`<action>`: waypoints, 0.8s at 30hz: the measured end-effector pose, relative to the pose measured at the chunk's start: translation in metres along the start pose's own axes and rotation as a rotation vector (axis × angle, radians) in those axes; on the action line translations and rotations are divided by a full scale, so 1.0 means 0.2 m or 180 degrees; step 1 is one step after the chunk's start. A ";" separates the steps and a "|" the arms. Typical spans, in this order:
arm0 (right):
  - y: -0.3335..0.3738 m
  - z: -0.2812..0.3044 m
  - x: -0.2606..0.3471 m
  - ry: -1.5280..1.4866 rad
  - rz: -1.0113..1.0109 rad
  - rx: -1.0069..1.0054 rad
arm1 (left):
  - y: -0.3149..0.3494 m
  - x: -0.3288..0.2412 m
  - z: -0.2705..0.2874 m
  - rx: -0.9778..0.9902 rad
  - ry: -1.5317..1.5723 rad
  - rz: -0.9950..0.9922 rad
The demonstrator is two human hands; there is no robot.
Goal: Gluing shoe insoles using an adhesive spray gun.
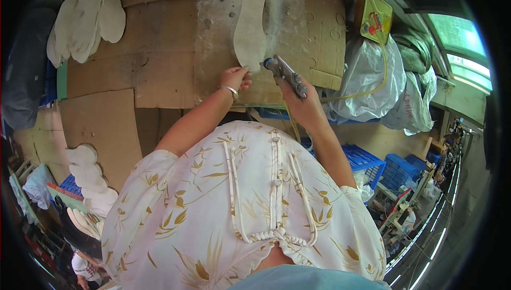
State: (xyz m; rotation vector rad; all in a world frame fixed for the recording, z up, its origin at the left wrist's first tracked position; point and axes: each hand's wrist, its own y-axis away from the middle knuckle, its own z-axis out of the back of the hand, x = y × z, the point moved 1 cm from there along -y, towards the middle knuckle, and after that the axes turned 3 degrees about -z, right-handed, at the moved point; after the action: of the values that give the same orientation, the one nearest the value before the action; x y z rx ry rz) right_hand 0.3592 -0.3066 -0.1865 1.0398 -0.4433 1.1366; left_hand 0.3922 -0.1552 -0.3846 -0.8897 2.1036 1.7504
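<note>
A cream insole lies on a stained cardboard sheet in front of me. My left hand pinches the near end of the insole between thumb and fingers. In my right hand is a metal spray gun, gripped with its nozzle pointing toward the near end of the insole. A yellowish hose hangs below the gun.
Several insoles are piled at the far left, and another stack stands lower left. A yellow container sits at the far right above plastic bags. Blue crates are at my right. A person is at lower left.
</note>
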 end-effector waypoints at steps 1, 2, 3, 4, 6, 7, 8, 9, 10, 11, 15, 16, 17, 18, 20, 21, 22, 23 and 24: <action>-0.02 0.00 0.00 -0.0082 0.0021 -0.0036 | 0.00 0.00 0.00 0.0011 0.0002 -0.0001; -0.04 -0.01 0.00 -0.0166 0.0043 -0.0071 | 0.00 0.01 0.00 0.0003 0.0002 0.0016; -0.06 -0.01 0.02 -0.0160 0.0045 -0.0079 | 0.00 0.01 0.00 -0.0005 0.0001 0.0031; -0.07 -0.01 0.04 -0.0195 0.0007 -0.0130 | -0.01 0.01 0.00 0.0000 0.0004 0.0030; -0.10 0.00 0.08 -0.0227 -0.0029 -0.0184 | -0.01 0.01 -0.01 0.0030 0.0004 0.0033; -0.12 0.00 0.10 -0.0239 0.0037 -0.0211 | -0.01 0.01 -0.01 0.0035 0.0007 0.0031; -0.14 0.01 0.11 -0.0250 0.0104 -0.0236 | -0.01 0.02 -0.01 0.0022 0.0017 0.0027; -0.16 0.01 0.12 -0.0245 0.0108 -0.0239 | -0.02 0.02 -0.01 0.0007 0.0028 0.0023; -0.18 0.02 0.14 -0.0202 0.0042 -0.0220 | -0.02 0.02 0.00 0.0015 0.0030 0.0023; -0.19 0.03 0.15 -0.0159 -0.0022 -0.0200 | -0.02 0.02 0.00 0.0043 0.0045 0.0023; -0.26 0.05 0.22 -0.0187 -0.0196 -0.0246 | 0.00 0.01 -0.01 -0.0004 0.0071 0.0057; -0.28 0.06 0.24 -0.0195 -0.0188 -0.0264 | 0.00 0.02 -0.01 0.0002 0.0078 0.0055; -0.30 0.06 0.25 -0.0203 -0.0179 -0.0279 | -0.01 0.02 -0.01 -0.0002 0.0072 0.0049; -0.32 0.06 0.26 -0.0194 -0.0175 -0.0278 | -0.01 0.02 0.00 -0.0009 0.0068 0.0043; -0.37 0.07 0.27 -0.0210 -0.0173 -0.0389 | 0.00 0.01 -0.01 0.0004 0.0065 0.0049; -0.40 0.07 0.26 -0.0202 -0.0173 -0.0396 | 0.00 0.01 -0.02 0.0005 0.0059 0.0055; -0.43 0.07 0.25 -0.0214 0.0026 -0.0489 | 0.00 0.01 -0.01 0.0005 0.0066 0.0051; -0.46 0.07 0.25 -0.0225 0.0225 -0.0582 | 0.00 0.01 -0.01 0.0010 0.0060 0.0056; -0.49 0.07 0.24 -0.0221 0.0231 -0.0581 | 0.00 0.00 -0.01 0.0017 0.0053 0.0060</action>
State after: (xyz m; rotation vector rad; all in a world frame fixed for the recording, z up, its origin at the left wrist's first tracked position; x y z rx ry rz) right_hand 0.4687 -0.2976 -0.1870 0.9113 -0.6326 1.1045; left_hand 0.3916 -0.1579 -0.3840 -0.8887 2.1328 1.7518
